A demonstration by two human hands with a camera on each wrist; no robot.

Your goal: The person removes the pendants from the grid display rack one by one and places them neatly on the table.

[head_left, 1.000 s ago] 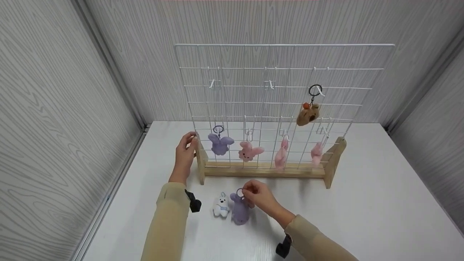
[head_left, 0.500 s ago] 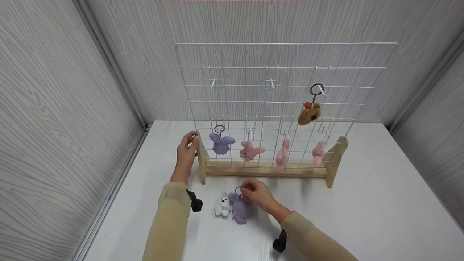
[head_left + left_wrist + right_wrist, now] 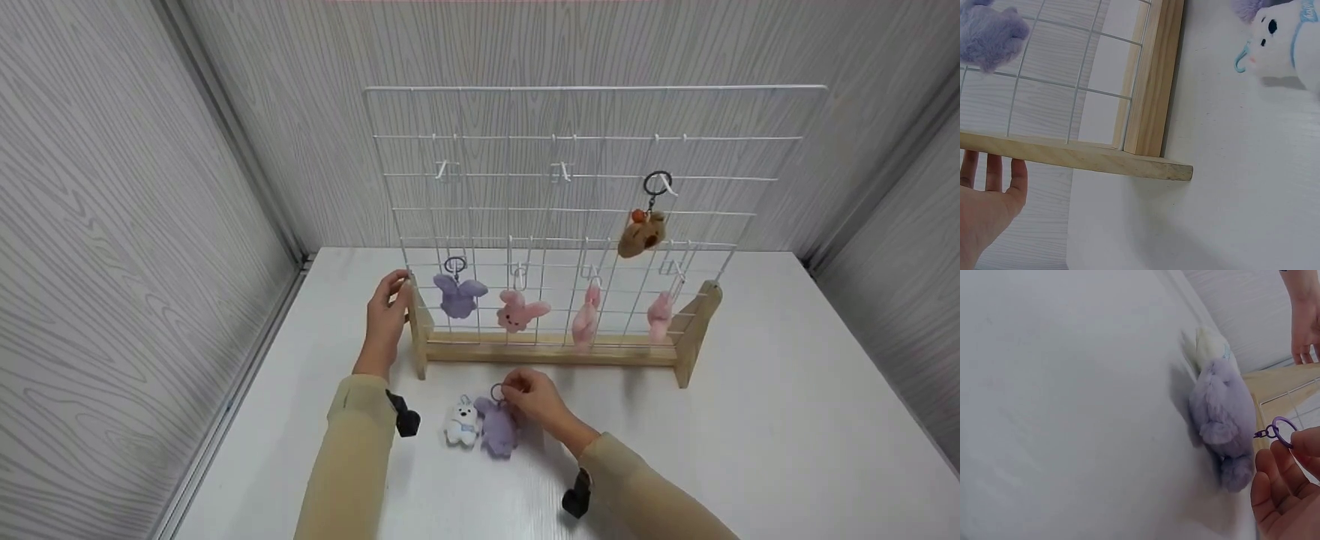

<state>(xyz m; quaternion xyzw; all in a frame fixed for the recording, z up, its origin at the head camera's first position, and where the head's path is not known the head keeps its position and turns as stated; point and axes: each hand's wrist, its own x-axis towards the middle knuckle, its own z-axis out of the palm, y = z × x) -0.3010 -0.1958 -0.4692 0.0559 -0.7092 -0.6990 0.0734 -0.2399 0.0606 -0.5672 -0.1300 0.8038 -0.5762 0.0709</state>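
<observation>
My right hand (image 3: 538, 397) pinches the ring (image 3: 1283, 432) of a purple plush keychain (image 3: 499, 427) between thumb and forefinger. The plush hangs below the ring, close over the tabletop. Beside it on the left lies a white bear keychain (image 3: 462, 424) with a light blue scarf, partly behind the purple plush in the right wrist view. My left hand (image 3: 385, 319) is at the left wooden end of a white wire grid rack (image 3: 562, 349). In the left wrist view, relaxed fingers (image 3: 994, 173) rest against the outer side of that wooden end (image 3: 1100, 160).
On the rack's lower hooks hang another purple plush keychain (image 3: 459, 297) and three pink ones, including a pink bunny (image 3: 514, 312). A brown plush keychain (image 3: 643, 235) hangs at the upper right. Two upper hooks, such as the left hook (image 3: 442, 171), hold nothing. Panelled walls enclose the white table (image 3: 787, 420).
The purple plush has turned a little under its ring, and my right forearm has shifted slightly left and forward. My left hand stays at the rack's end. The head view has drifted slightly.
</observation>
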